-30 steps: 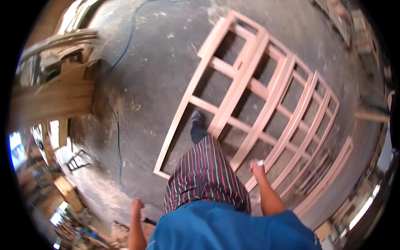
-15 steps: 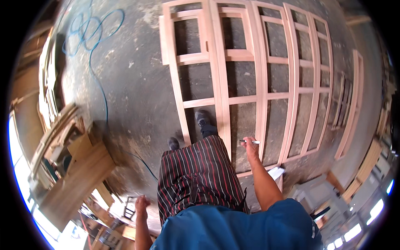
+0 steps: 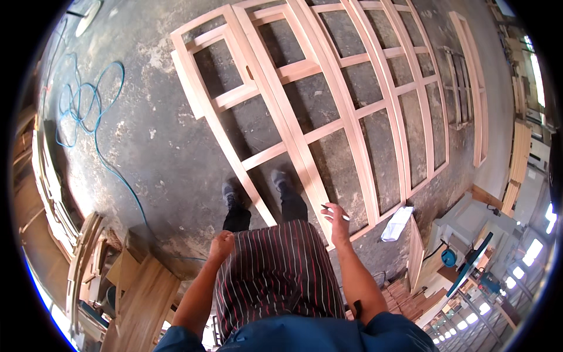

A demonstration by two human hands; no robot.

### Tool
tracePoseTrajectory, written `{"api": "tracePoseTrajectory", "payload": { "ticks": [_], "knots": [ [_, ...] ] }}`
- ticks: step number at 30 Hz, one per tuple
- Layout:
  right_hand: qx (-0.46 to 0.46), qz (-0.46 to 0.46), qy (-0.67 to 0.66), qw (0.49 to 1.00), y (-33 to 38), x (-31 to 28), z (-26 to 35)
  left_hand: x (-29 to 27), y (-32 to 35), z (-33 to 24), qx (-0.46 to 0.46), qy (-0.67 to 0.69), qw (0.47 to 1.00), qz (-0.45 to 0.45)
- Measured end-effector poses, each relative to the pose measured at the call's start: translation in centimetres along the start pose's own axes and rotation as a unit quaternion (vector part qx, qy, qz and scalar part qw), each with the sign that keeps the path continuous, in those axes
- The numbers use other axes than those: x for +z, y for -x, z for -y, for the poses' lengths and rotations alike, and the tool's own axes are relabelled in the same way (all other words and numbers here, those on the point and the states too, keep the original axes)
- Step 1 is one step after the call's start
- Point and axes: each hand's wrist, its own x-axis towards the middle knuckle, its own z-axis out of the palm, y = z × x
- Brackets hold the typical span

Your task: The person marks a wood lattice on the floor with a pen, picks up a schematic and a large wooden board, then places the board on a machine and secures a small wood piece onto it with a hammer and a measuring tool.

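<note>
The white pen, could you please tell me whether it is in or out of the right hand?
In: the white pen is gripped in the right hand, both ends showing.

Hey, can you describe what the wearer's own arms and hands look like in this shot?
Short blue sleeves cover the upper arms, leaving the forearms uncovered. The left hand and right hand are both gloveless. Any rings or small markings are too small to tell.
</note>
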Motion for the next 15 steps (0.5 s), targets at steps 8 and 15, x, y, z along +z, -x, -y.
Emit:
{"api": "tracePoseTrajectory", "payload": {
  "ticks": [8, 15],
  "knots": [
    [-0.022, 0.01, -0.017, 1.0, -14.3, 9.3, -9.7, 10.4, -6.7, -1.2, -0.056, 0.146, 0.988, 0.017],
    [0.018, 0.04, 0.025, 0.999, -23.1, 11.2, -16.7, 13.3, -27.5, 5.9, -0.108, 0.322, 0.932, -0.124]
  ]
}}
